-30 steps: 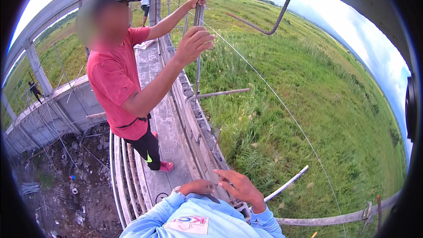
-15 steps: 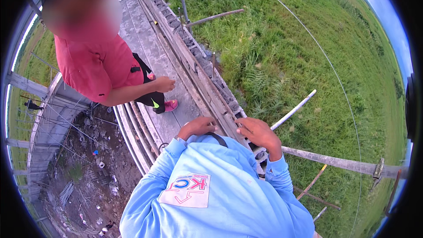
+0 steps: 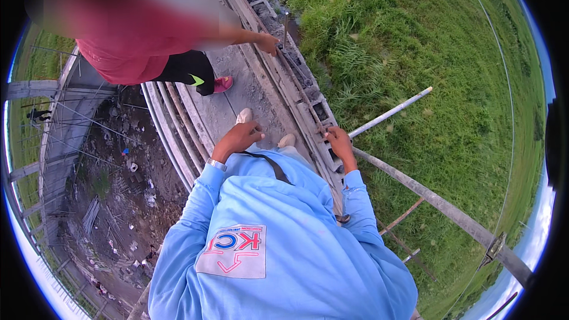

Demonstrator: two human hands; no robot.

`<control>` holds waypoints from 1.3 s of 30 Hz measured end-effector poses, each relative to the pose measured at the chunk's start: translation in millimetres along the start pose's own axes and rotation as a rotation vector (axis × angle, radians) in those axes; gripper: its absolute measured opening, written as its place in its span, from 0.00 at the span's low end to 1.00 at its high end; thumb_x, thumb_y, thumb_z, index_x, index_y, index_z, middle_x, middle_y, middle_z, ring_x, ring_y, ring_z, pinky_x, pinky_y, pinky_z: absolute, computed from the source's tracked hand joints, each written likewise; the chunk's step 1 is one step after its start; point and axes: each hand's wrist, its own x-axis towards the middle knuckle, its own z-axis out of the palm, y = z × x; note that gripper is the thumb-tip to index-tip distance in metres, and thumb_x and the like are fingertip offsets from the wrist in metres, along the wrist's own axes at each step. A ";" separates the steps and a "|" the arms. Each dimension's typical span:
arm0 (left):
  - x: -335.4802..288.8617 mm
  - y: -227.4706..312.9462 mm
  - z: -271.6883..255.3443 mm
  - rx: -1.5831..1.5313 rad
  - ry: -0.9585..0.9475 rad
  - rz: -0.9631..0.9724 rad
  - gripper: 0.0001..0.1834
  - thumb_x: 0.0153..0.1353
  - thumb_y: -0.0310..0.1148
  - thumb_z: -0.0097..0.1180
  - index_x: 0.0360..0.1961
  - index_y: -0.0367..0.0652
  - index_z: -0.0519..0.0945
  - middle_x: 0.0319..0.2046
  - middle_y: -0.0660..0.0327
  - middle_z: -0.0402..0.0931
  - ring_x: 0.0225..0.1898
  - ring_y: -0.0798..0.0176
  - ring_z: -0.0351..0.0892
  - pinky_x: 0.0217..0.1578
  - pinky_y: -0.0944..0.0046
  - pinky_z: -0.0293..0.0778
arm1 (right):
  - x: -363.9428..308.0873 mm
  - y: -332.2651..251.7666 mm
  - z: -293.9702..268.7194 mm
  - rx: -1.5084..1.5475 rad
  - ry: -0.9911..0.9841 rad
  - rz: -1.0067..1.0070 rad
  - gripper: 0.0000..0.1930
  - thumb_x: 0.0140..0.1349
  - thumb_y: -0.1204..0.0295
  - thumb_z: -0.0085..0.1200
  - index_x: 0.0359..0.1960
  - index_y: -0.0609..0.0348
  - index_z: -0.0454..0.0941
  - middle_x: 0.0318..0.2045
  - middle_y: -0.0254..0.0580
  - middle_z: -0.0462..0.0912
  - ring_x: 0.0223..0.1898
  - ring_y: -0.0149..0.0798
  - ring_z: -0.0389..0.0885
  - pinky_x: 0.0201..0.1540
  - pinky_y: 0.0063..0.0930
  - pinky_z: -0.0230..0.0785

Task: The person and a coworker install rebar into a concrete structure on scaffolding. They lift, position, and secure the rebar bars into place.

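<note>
Tilted further down since a second ago, the view now shows both hands lowered to the work; the right hand (image 3: pixel 339 142) rests on the row of grey blocks (image 3: pixel 308 98) topping the wall, fingers curled over its edge; the left hand (image 3: pixel 240 137) hangs above the plank walkway (image 3: pixel 237 106), fingers loosely together, holding nothing; a co-worker's hand (image 3: pixel 268 42) touches the same row farther along, beside an upright rod (image 3: pixel 285 28).
</note>
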 end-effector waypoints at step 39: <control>26.9 -213.7 81.2 -0.755 0.360 -0.465 0.18 0.65 0.43 0.64 0.47 0.40 0.85 0.39 0.57 0.87 0.38 0.58 0.85 0.40 0.57 0.80 | -26.4 -389.8 -156.2 0.010 0.114 -0.925 0.12 0.69 0.71 0.63 0.51 0.60 0.83 0.41 0.46 0.84 0.44 0.40 0.84 0.47 0.34 0.76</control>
